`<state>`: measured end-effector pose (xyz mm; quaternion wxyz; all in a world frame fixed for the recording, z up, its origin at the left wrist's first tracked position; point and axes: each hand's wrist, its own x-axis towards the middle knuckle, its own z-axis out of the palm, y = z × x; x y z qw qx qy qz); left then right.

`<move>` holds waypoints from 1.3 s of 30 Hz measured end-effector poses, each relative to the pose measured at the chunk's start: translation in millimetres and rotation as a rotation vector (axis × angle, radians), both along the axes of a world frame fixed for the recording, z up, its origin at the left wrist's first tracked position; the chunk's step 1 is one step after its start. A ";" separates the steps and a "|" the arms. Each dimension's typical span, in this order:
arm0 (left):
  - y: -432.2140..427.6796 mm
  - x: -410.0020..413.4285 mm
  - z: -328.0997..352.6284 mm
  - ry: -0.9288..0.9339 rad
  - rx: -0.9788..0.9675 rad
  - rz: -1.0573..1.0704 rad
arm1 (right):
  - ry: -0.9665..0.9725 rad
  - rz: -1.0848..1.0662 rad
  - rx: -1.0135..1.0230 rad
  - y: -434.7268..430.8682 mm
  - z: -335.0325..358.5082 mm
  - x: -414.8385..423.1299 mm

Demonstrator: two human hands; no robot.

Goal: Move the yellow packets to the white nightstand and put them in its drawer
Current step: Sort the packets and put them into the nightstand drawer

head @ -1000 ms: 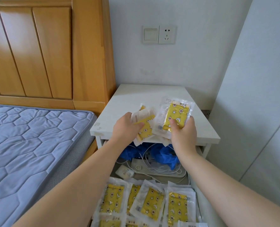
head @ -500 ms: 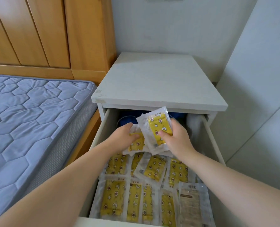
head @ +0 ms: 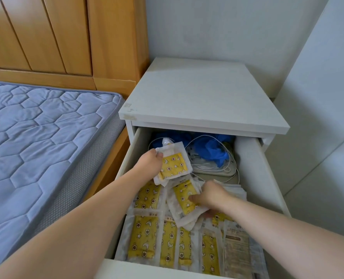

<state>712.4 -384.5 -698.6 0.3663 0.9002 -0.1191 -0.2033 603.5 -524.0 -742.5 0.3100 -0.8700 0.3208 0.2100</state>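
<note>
Both hands are working inside the pulled-out white drawer (head: 253, 178) of the white nightstand (head: 203, 101), which stands just beside the blue quilted mattress (head: 36, 137). The left hand (head: 150, 164) is gripping a small bundle of yellow star-and-moon packets in clear wrappers (head: 174, 165), its fingers clenched around the bundle's left edge and holding it above the drawer's middle. The right hand (head: 211, 196) is pressing a second yellow packet in a clear wrapper (head: 184, 200) down onto the layer of packets already lying in the drawer (head: 145, 238), thumb on top and fingers curled under its right edge.

To finish this step well, the right hand should probably lay its packet flat before letting go, since it is sitting tilted across the neat rows below and could ride up against the drawer opening. The left bundle would be best set toward the front or middle, on the other packets, clear of the tangle of white cables (head: 213, 168) and the crumpled blue plastic (head: 209, 150) at the back. Slippery wrappers are likely to slide, so lowering them rather than dropping looks wiser. Keeping the pile low should let the drawer close.
</note>
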 end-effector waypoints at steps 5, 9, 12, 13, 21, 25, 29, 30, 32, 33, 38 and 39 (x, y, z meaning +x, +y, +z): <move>-3.5 -3.4 -1.8 0.027 0.013 -0.041 | 0.069 0.358 -0.381 -13.9 18.7 -6.0; -6.3 0.1 -5.3 0.088 -0.027 -0.032 | -0.255 0.095 -0.204 -42.5 28.7 1.8; -7.3 -4.7 -7.9 0.226 -0.158 -0.055 | -0.479 -0.126 0.364 -45.4 37.9 5.7; -7.5 -7.5 -7.9 0.283 -0.221 -0.074 | -0.510 -0.156 0.565 -44.1 38.8 5.5; -8.3 -12.0 -9.4 0.331 -0.205 -0.440 | -0.653 -0.109 0.195 -45.3 39.6 7.5; -13.8 -17.2 -11.7 0.213 -0.096 -0.495 | -0.614 -0.001 -0.051 -44.1 35.6 12.6; -16.2 -21.3 -15.7 0.038 -0.046 -0.428 | -0.568 0.136 0.070 -40.9 42.4 11.5; -16.2 -21.5 -16.1 0.019 -0.041 -0.426 | -0.537 0.181 0.087 -40.3 43.9 10.8; -15.6 -21.5 -16.7 0.053 -0.046 -0.474 | -0.488 0.239 0.044 -43.3 44.2 10.0; -15.5 -21.8 -16.9 0.089 -0.042 -0.525 | -0.483 0.236 0.010 -47.4 45.4 10.3; -11.6 -22.7 -30.1 -0.148 0.330 -0.903 | -0.354 0.235 -0.146 -79.3 55.5 6.2; -11.5 -23.7 -34.1 -0.234 0.434 -0.964 | -0.262 0.292 -0.183 -81.2 54.4 4.6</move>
